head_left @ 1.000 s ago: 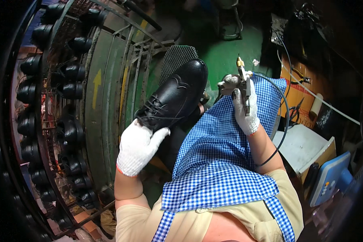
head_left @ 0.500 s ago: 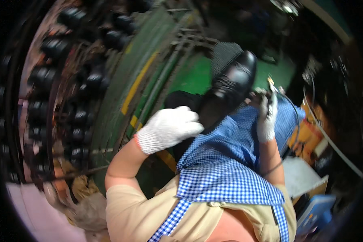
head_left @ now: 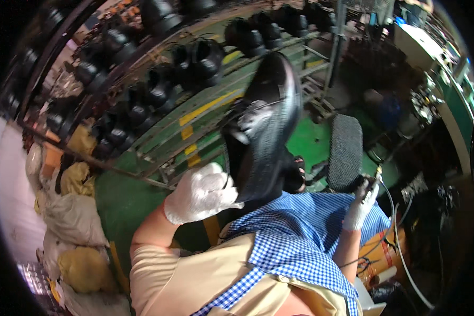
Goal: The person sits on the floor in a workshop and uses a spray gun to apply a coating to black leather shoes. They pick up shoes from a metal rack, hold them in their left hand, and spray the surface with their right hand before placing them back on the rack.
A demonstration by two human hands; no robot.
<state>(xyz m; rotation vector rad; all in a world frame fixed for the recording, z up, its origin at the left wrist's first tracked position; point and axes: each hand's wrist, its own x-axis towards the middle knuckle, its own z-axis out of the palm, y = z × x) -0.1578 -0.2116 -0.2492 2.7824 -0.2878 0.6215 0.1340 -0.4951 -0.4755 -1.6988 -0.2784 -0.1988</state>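
Observation:
A black lace-up shoe (head_left: 266,121) is raised in front of me, toe pointing up and away, its side turned toward the right. My left hand (head_left: 203,192), in a white knit glove, is closed on its heel end near the opening. Low on the right, over the blue checked apron (head_left: 300,247), my right hand (head_left: 362,205) is gloved too, its finger side stained dark. It grips a small hose-fed hand tool (head_left: 376,176) with a brass-coloured tip; its exact kind is unclear. Just beyond that hand stands a dark grey textured pad (head_left: 345,150).
Metal racks (head_left: 168,134) carrying many black shoes (head_left: 205,60) run along the left and far side. Sacks (head_left: 73,216) lie piled at lower left. A grey hose (head_left: 405,263) loops down on the right beside an orange-yellow box (head_left: 382,258). Green floor (head_left: 313,139) shows between.
The shoe has come up closer to me, tilting onto its side. My view has turned, so the racks now stretch across the top. My right hand sits farther from the shoe.

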